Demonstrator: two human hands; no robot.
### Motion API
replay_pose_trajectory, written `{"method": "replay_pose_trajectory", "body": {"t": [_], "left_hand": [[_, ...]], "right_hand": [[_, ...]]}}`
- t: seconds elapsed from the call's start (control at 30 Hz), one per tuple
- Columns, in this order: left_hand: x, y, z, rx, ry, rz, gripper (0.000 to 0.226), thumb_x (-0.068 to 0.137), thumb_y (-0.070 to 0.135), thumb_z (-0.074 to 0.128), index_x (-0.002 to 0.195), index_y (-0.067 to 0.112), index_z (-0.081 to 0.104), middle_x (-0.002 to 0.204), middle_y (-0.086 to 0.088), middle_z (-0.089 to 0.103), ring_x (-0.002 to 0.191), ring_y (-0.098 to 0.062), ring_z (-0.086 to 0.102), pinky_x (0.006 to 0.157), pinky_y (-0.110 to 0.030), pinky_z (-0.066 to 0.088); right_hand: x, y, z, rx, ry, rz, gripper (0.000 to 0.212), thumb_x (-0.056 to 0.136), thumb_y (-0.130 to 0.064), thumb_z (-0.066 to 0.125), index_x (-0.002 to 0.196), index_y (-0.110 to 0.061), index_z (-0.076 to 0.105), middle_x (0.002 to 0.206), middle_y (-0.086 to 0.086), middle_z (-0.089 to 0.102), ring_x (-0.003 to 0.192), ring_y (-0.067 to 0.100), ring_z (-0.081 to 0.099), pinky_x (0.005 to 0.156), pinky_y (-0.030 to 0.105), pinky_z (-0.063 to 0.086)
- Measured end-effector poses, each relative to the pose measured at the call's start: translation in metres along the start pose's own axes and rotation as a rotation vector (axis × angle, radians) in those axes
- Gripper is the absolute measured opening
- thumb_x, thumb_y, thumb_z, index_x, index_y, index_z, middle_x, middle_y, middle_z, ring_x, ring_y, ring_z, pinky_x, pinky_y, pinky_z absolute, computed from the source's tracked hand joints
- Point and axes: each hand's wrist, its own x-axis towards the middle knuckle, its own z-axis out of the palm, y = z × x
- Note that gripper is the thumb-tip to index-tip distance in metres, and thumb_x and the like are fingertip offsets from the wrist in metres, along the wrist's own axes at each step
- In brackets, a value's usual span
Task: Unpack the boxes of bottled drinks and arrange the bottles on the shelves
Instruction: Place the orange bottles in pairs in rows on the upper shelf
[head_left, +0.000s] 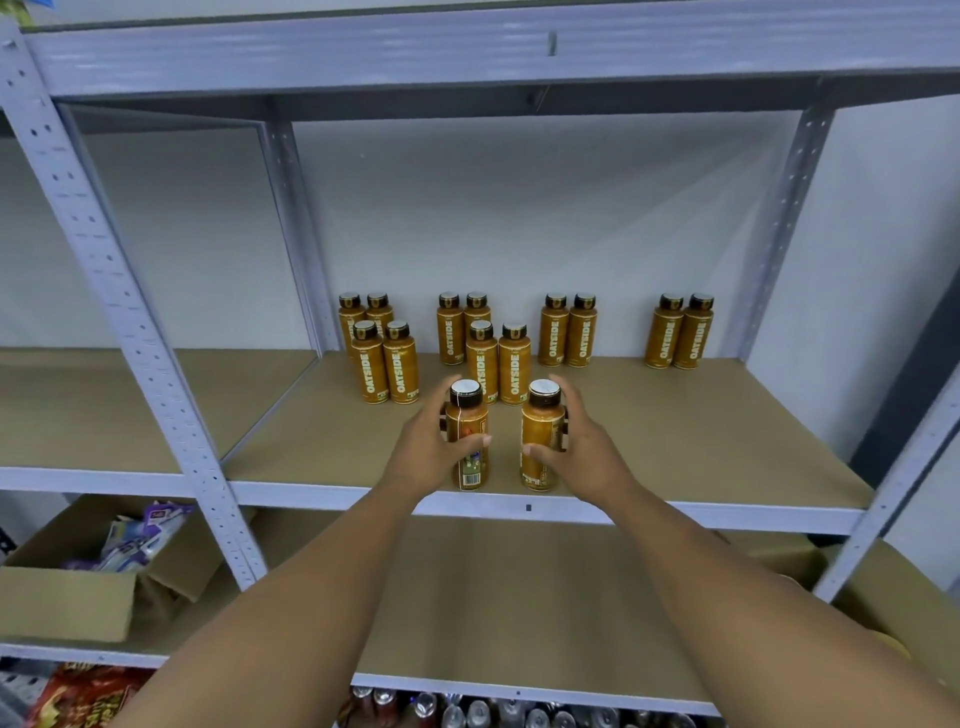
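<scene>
Near the front edge of the grey metal shelf with a tan board (701, 447), the left hand (431, 449) has its grip clamped round an upright amber plastic bottle with black cap (470, 415). Just beside it, the right hand (584, 452) clamps a matching amber bottle (541, 421). They are held as a pair, probably to match the paired rear bottles (693, 338).

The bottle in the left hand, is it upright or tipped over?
Upright. The bottle has its cap on top and its base down near the shelf front; the left hand grips its side.
</scene>
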Motion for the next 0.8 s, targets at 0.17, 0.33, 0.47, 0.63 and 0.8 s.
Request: {"method": "replay_pose_trajectory", "body": {"t": [0.17, 0.33, 0.47, 0.63, 0.8], "left_hand": [[0.006, -0.005, 0.007, 0.002, 0.01, -0.012, 0.089, 0.084, 0.029, 0.083, 0.153, 0.04, 0.028, 0.151, 0.01, 0.047, 0.127, -0.009, 0.046, 0.102, -0.031, 0.044], [0.015, -0.016, 0.017, -0.011, 0.02, -0.026, 0.084, 0.084, 0.034, 0.083, 0.15, 0.04, 0.031, 0.145, 0.015, 0.052, 0.129, -0.013, 0.051, 0.097, -0.028, 0.044], [0.025, -0.029, 0.025, -0.02, 0.02, -0.052, 0.087, 0.084, 0.038, 0.083, 0.152, 0.039, 0.03, 0.146, 0.013, 0.054, 0.126, -0.006, 0.05, 0.095, -0.024, 0.043], [0.031, -0.037, 0.031, -0.061, 0.038, -0.068, 0.086, 0.085, 0.036, 0.081, 0.152, 0.044, 0.027, 0.142, 0.021, 0.05, 0.124, -0.003, 0.047, 0.095, -0.022, 0.043], [0.025, -0.046, 0.04, -0.056, 0.048, -0.063, 0.083, 0.091, 0.043, 0.073, 0.156, 0.044, 0.02, 0.154, 0.012, 0.046, 0.134, -0.007, 0.047, 0.098, -0.016, 0.041]], "right_hand": [[0.01, 0.004, 0.003, -0.001, 0.008, -0.015, 0.102, 0.088, -0.026, 0.08, 0.154, -0.05, 0.007, 0.158, -0.008, 0.042, 0.14, 0.022, 0.046, 0.106, 0.036, 0.045], [0.023, 0.011, 0.008, -0.021, 0.012, -0.021, 0.106, 0.088, -0.028, 0.08, 0.155, -0.051, 0.001, 0.162, -0.009, 0.034, 0.145, 0.023, 0.04, 0.112, 0.044, 0.044], [0.035, 0.019, 0.013, -0.027, 0.024, -0.027, 0.108, 0.088, -0.031, 0.078, 0.156, -0.05, -0.003, 0.165, -0.011, 0.029, 0.149, 0.022, 0.035, 0.115, 0.044, 0.041], [0.042, 0.031, 0.026, -0.026, 0.05, -0.022, 0.103, 0.092, -0.033, 0.074, 0.159, -0.044, -0.004, 0.167, -0.01, 0.023, 0.151, 0.02, 0.03, 0.116, 0.039, 0.035], [0.039, 0.039, 0.038, 0.021, 0.111, -0.041, 0.093, 0.096, -0.038, 0.067, 0.158, -0.046, -0.003, 0.164, -0.01, 0.029, 0.146, 0.016, 0.037, 0.115, 0.038, 0.04]]}}
